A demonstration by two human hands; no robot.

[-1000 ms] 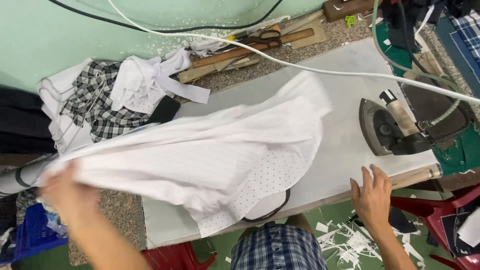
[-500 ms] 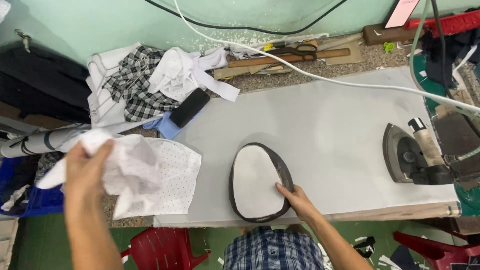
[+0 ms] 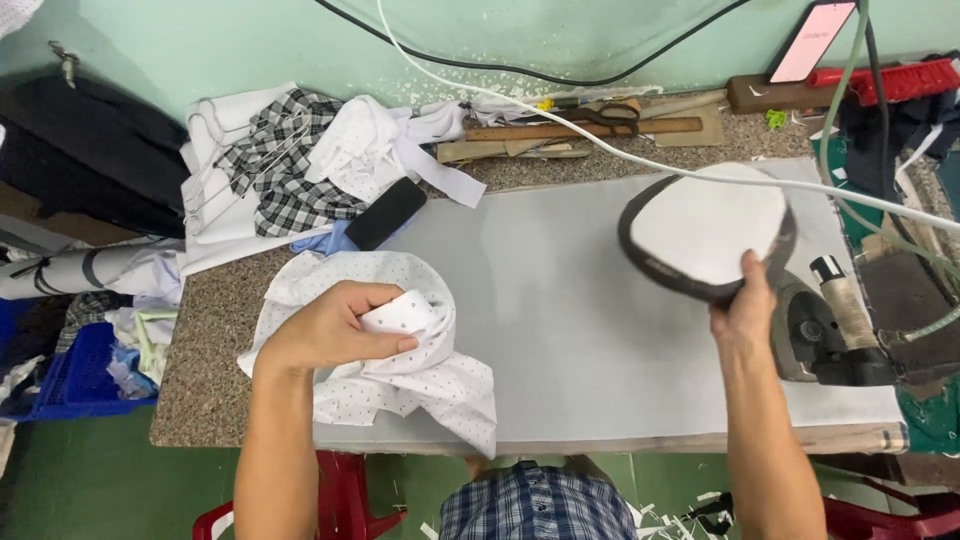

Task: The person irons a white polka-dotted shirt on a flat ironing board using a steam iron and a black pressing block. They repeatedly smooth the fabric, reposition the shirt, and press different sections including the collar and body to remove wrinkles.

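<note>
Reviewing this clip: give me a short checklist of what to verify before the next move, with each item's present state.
1. Left hand grips the bunched white dotted cloth: ok.
2. Right hand holds the oval white pad with dark rim off the board: ok.
3. Grey padded ironing board bare in the middle: ok.
4. Dark iron parked at the board's right end: ok.
5. White cord clear of the pad: not ok, it crosses it.

The left hand (image 3: 335, 330) is at the lower left, with the forearm coming straight up from the bottom edge; its fingers are curled inward and closed in a grip, the back of the hand facing up. The right hand (image 3: 742, 310) is raised further forward on the right side, arm almost straight, fingers and thumb pinched together in a grip.
</note>
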